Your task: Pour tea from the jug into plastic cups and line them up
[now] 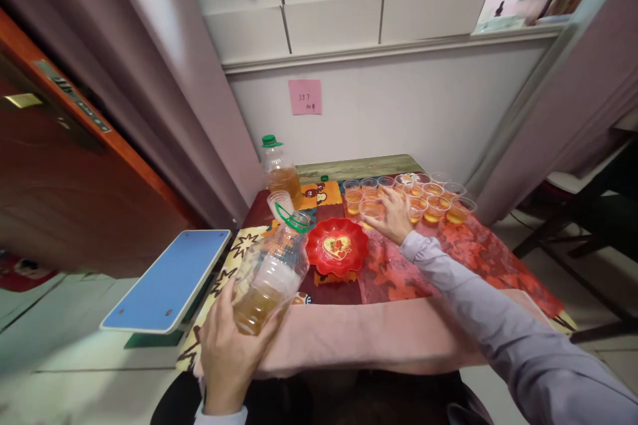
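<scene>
My left hand (pixel 226 339) is wrapped round the lower part of a clear plastic bottle (pixel 279 272). The bottle leans toward the right, uncapped, with a green carry ring at its neck and amber liquid low inside. Over on the right, my right hand (pixel 397 219) has thumb and fingers about a clear plastic cup (pixel 369 211) at the front left of a group. Several more plastic cups (pixel 434 210) stand behind and beside it, many with amber liquid. Between my hands lies a red scalloped dish (pixel 343 262) with a heart picture.
A larger bottle (pixel 283 179) of amber liquid, green-capped, stands at the back left. In front of it are clear cups (pixel 280 202), apparently stacked. A loose green cap (pixel 324 178) lies near the wall. A blue-topped stool (pixel 172 279) stands left; a pink cloth (pixel 379 332) covers the near edge.
</scene>
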`<state>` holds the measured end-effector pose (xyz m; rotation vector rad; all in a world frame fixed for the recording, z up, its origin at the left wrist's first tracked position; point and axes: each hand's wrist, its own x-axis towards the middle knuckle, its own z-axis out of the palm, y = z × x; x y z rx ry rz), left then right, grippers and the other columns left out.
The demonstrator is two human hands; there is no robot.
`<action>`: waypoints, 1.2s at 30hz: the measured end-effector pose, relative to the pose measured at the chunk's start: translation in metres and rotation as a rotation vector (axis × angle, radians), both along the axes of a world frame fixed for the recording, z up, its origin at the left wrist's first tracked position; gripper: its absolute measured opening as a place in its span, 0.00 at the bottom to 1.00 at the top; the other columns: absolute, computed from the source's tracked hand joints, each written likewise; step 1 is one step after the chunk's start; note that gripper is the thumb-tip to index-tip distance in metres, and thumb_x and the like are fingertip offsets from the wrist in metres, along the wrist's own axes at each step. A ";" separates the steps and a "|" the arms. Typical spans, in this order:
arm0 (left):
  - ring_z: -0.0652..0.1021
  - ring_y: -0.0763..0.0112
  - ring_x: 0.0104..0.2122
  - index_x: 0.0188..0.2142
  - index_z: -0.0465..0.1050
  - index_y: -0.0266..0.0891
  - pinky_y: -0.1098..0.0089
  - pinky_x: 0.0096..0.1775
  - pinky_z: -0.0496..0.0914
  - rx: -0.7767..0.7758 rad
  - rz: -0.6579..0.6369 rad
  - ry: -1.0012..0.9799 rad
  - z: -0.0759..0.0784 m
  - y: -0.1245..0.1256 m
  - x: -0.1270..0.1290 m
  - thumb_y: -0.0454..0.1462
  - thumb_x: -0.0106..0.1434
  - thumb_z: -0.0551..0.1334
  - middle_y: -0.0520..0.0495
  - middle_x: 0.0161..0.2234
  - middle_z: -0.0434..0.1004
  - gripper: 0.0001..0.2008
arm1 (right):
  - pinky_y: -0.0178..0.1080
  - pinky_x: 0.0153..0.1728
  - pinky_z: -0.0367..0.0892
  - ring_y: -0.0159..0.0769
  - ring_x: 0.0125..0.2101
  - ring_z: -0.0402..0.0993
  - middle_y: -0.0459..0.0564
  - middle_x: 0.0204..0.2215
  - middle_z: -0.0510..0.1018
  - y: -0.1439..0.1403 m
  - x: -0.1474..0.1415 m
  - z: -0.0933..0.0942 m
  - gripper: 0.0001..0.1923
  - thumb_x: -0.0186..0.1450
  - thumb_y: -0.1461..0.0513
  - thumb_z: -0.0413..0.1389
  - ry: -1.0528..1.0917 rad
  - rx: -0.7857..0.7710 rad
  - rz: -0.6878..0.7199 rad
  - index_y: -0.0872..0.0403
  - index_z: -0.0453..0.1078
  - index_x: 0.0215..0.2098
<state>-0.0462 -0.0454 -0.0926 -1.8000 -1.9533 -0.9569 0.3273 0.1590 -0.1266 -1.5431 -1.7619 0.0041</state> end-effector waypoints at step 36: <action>0.76 0.44 0.57 0.72 0.55 0.36 0.52 0.58 0.69 0.047 -0.041 0.076 -0.012 -0.008 -0.001 0.63 0.60 0.63 0.30 0.61 0.74 0.51 | 0.48 0.54 0.71 0.46 0.50 0.78 0.57 0.50 0.82 0.017 -0.065 0.057 0.19 0.74 0.51 0.52 0.149 0.080 0.319 0.51 0.77 0.53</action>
